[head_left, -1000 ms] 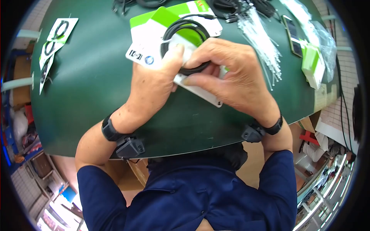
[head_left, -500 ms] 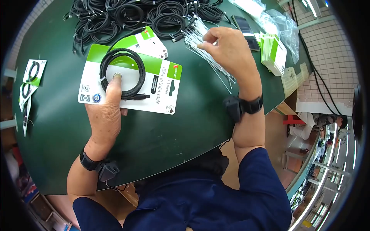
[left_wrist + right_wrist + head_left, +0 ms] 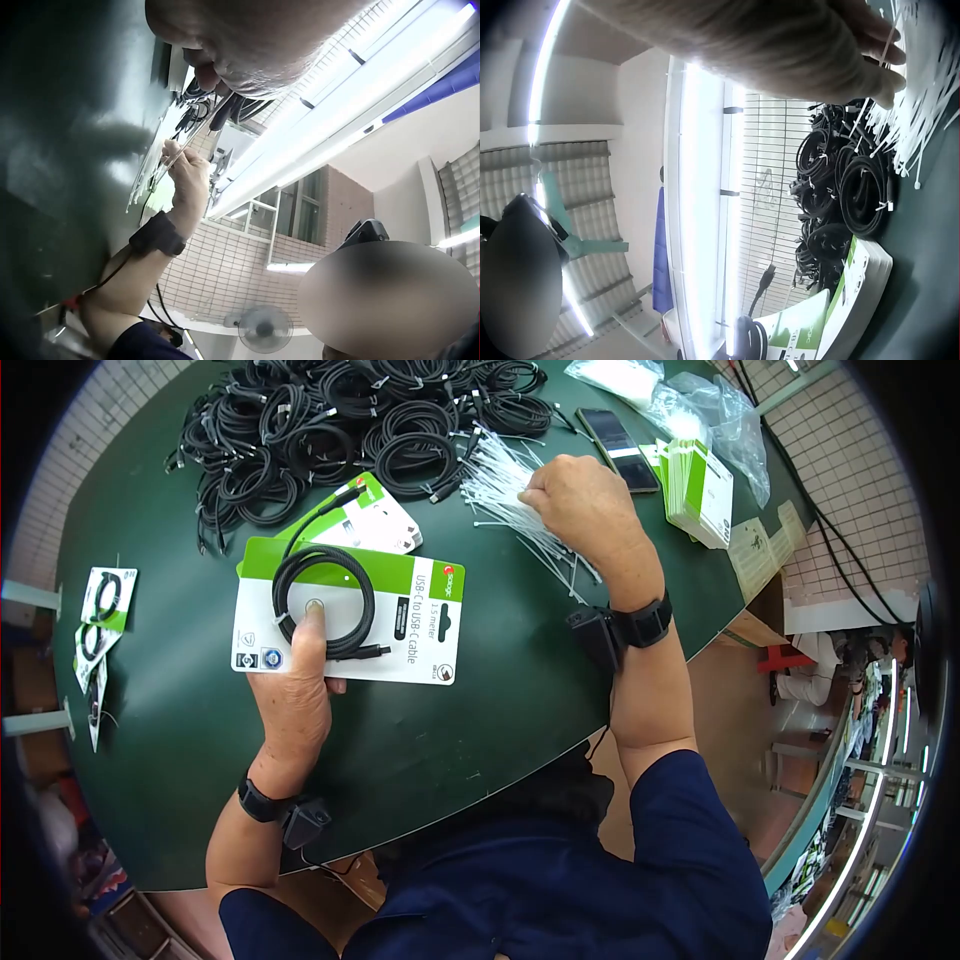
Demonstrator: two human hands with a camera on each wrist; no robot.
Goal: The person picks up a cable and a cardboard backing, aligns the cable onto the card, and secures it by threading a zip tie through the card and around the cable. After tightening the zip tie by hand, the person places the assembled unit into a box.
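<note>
In the head view, my left hand [image 3: 293, 705] grips a green-and-white cable card [image 3: 425, 645], its thumb pressing inside a black coiled cable [image 3: 367, 600] that lies on the card's face. One connector end [image 3: 372, 652] points right; the other end extends past the card's top edge. Over a heap of white cable ties [image 3: 505, 490], my right hand [image 3: 592, 510] has its fingers bent together. The right wrist view shows that hand [image 3: 795, 52] pinching a thin white tie [image 3: 889, 41] at the heap.
Many black coiled cables [image 3: 330, 445] lie at the back, with more cards [image 3: 385, 525] in front of them. A phone [image 3: 620, 450], a card stack [image 3: 700, 495] and plastic bags [image 3: 715, 420] are at the right. Packaged cables [image 3: 106, 600] lie at the far left.
Both hands were together at the coil, then parted. My right hand moved over the ties and has since drawn its fingers together. The card and coil stay in my left hand, while the head view shifted.
</note>
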